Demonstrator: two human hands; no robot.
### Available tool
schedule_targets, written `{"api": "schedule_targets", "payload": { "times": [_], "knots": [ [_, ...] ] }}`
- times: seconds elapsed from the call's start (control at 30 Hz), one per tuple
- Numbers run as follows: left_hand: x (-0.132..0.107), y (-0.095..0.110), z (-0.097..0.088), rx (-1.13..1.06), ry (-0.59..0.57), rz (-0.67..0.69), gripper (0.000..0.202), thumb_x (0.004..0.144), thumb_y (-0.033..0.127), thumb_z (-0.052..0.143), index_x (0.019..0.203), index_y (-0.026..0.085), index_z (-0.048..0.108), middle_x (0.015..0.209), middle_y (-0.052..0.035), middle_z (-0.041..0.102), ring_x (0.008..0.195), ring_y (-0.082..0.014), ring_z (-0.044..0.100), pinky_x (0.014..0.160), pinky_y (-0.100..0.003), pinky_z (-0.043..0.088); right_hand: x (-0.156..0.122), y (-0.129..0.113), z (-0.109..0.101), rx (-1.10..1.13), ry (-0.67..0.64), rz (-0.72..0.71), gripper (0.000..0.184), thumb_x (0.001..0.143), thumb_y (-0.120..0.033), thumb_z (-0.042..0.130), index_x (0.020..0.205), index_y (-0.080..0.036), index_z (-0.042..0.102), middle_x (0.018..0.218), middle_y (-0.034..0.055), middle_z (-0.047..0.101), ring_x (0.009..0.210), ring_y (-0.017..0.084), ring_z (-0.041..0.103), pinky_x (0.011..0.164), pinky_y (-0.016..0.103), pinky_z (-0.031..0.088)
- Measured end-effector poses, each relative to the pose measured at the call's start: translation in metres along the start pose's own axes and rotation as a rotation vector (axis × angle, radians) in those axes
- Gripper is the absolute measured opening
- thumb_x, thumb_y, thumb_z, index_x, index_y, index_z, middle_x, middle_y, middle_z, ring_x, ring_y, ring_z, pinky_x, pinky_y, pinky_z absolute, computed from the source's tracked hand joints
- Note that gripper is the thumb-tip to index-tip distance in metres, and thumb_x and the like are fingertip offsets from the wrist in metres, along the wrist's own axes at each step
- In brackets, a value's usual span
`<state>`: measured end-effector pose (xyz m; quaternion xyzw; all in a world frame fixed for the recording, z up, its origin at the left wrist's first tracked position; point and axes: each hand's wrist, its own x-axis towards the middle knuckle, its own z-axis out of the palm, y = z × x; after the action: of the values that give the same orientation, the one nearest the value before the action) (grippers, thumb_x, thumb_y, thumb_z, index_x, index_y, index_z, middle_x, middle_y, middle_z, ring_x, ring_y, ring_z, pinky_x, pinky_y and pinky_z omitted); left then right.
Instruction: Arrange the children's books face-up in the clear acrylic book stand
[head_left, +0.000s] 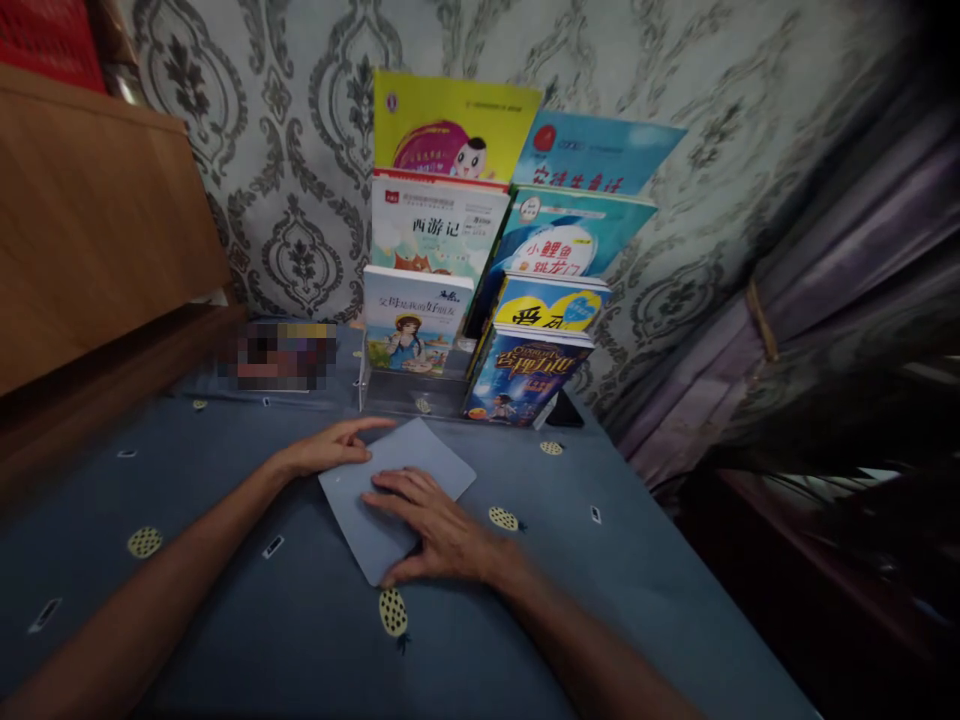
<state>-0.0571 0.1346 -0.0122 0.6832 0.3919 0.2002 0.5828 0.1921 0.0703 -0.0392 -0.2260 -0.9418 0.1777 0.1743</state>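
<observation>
A pale, plain sheet or thin booklet (409,440) with rounded corners lies at a slant on the table; I cannot tell which it is. My right hand (435,525) rests on it with fingers spread, the thumb at its near corner. At its upper left edge is my left hand (337,447), index finger stretched out along the far side and the other fingers partly bent. Neither hand is closed around anything. Just beyond stands a clear book rack (409,392) with several books in tiers, among them a white-covered book (412,325) and a dark blue book (525,380).
A blue tablecloth (247,620) with pineapple prints covers the table. A black phone-like object (566,410) lies beside the rack. Back left is a blurred-out item (281,357), near a wooden cabinet (97,220). A curtain (720,330) hangs at the right.
</observation>
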Motion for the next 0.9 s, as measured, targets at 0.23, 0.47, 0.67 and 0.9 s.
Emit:
{"api": "schedule_targets", "payload": {
  "times": [0.23,0.47,0.67,0.9],
  "knots": [
    [0.007,-0.005,0.001,-0.355,0.199,-0.019,0.03,0.065,0.04,0.078,0.084,0.017,0.074,0.065,0.0004,0.062,0.05,-0.0094,0.048,0.047,-0.02,0.034,-0.001,-0.006,-0.007,-0.085,0.06,-0.059,0.082,0.084,-0.044,0.074,0.153,-0.021,0.037,0.157,0.0178,0.041,0.147,0.028,0.033,0.12,0.05,0.03],
    [0.004,0.007,0.01,-0.51,0.294,0.222,0.029,0.073,0.039,0.073,0.092,0.017,0.075,0.08,-0.0059,0.068,0.068,-0.0161,0.059,0.062,-0.026,0.05,-0.006,0.018,-0.019,-0.064,0.565,0.136,0.035,0.093,-0.017,0.055,0.126,-0.02,0.067,0.112,0.0126,0.074,0.104,0.027,0.066,0.09,0.045,0.054],
    [0.009,0.009,0.015,-0.374,0.348,0.265,0.044,0.073,0.047,0.079,0.105,0.018,0.074,0.08,-0.0031,0.064,0.072,-0.0143,0.057,0.056,-0.021,0.047,-0.007,0.028,-0.023,0.045,0.729,0.243,0.023,0.092,-0.024,0.057,0.105,-0.025,0.076,0.09,0.0068,0.076,0.084,0.025,0.068,0.075,0.039,0.058],
    [0.016,0.006,0.016,-0.185,0.425,0.315,0.048,0.08,0.054,0.072,0.112,0.019,0.072,0.122,-0.0089,0.065,0.109,-0.0249,0.059,0.076,-0.03,0.056,-0.005,0.028,-0.021,0.105,0.806,0.348,0.028,0.095,-0.028,0.051,0.117,-0.026,0.069,0.108,0.0064,0.074,0.099,0.025,0.07,0.087,0.043,0.058]
  ]
}}
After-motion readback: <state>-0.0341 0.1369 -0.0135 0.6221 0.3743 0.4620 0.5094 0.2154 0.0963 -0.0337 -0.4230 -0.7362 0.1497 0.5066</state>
